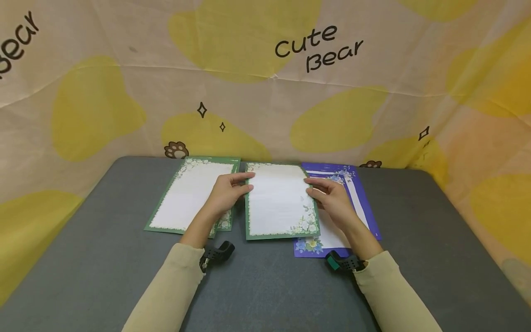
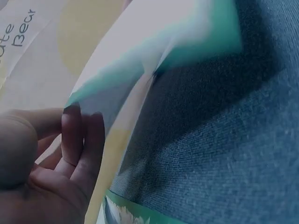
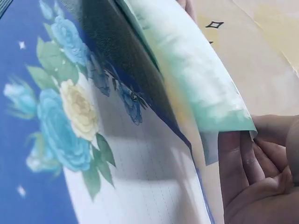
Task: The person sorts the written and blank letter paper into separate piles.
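A green-bordered sheet of stationery paper [image 1: 278,198] with white flowers is held up in the middle, partly over the purple sheet. My left hand [image 1: 226,191] pinches its left edge, while my right hand [image 1: 333,200] pinches the right edge. In the left wrist view, the sheet [image 2: 145,37] bends away from the fingertips, its lower edge raised off the table. Seen from the right wrist, the same sheet [image 3: 196,70] curves above the purple floral sheet [image 3: 126,163]. The right forearm hides part of that purple-bordered sheet [image 1: 371,219].
To the left lie overlapping green-bordered sheets [image 1: 182,193], partly covered by the left hand and wrist. The grey table [image 1: 265,290] meets a yellow-patterned cloth [image 1: 232,60] at its back edge. Black bands [image 1: 217,252] sit on both wrists.
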Demonstrator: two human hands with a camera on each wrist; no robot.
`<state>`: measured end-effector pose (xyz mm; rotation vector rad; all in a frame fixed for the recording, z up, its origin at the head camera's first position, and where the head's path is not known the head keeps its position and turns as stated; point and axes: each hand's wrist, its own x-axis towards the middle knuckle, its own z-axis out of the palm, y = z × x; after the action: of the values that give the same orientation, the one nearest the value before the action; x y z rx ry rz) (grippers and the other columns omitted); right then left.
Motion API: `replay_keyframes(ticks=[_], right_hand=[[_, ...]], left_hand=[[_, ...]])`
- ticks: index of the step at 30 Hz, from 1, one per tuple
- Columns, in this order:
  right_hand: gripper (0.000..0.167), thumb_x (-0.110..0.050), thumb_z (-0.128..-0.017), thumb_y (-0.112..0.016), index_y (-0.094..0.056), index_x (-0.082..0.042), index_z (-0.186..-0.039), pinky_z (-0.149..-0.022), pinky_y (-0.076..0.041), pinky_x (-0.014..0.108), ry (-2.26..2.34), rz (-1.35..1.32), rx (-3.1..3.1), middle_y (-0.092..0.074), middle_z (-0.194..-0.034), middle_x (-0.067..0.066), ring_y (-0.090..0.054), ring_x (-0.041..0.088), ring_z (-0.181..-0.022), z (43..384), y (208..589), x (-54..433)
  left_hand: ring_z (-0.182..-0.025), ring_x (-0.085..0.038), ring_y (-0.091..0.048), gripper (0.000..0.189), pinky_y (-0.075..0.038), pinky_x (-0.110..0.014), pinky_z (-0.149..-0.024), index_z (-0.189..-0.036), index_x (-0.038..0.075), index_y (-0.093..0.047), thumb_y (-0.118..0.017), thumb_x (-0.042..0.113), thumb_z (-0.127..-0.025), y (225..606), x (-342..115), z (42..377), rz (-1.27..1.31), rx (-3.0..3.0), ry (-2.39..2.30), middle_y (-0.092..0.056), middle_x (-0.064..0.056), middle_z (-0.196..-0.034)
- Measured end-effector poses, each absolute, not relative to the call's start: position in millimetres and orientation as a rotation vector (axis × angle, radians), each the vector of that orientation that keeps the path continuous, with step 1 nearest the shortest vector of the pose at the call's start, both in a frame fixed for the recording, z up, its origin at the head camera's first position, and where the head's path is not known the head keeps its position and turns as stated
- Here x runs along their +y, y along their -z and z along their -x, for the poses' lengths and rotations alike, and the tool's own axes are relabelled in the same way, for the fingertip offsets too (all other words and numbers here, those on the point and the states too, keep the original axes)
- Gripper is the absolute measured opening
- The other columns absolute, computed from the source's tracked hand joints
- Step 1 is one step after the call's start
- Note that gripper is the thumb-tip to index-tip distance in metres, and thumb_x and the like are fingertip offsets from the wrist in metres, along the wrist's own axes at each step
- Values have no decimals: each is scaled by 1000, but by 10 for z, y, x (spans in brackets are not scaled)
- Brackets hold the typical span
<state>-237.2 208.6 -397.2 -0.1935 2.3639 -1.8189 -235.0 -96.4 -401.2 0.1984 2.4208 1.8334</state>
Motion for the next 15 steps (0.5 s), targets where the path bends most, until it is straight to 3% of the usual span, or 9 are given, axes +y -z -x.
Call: replay_keyframes(ticks=[4, 8, 10, 13, 15], right_hand=[[46, -12, -98, -67, -59, -9, -143, -64, -48, 21, 1792, 219, 2375, -52, -153, 11, -53, 2, -70, 2366, 3975, 2077], [48, -13, -96, -69, -59, -12, -143, -65, -52, 22, 1755, 188, 2386, -51, -154, 10, -58, 2, -73, 2360, 3986, 2073], [45, -16, -97, -69, -61, -12, -141, -67, -55, 23, 1766, 147, 2391, -58, -146, 10, -60, 3, -74, 2358, 3991, 2063], [41, -21, -99, -67, -63, -11, -139, -68, -57, 23, 1816, 97, 2385, -69, -125, 1, -62, 4, -76, 2357, 3997, 2042], [41, -23, -99, -67, -64, -10, -138, -65, -56, 22, 1860, 89, 2359, -71, -106, -7, -60, 4, -73, 2357, 4000, 2031]], left_hand=[[-62, -17, -47, 40, -42, -29, -61, -138, 18, -64, -65, 13, -99, 4013, -953, 2358, -213, 2452, -1807, -66, -10, -100], [-51, -12, -32, 42, -32, -26, -51, -140, 18, -63, -66, 11, -98, 4016, -966, 2363, -212, 2455, -1794, -52, -1, -65], [-48, -11, -28, 44, -30, -26, -49, -141, 19, -62, -65, 11, -98, 4013, -980, 2362, -229, 2455, -1788, -44, 6, -56], [-46, -12, -21, 45, -27, -27, -45, -143, 22, -60, -65, 12, -99, 4010, -1011, 2362, -276, 2456, -1779, -33, 6, -51], [-46, -12, -21, 46, -28, -27, -45, -144, 22, -59, -65, 12, -99, 4001, -1024, 2360, -322, 2456, -1776, -52, 5, -65]])
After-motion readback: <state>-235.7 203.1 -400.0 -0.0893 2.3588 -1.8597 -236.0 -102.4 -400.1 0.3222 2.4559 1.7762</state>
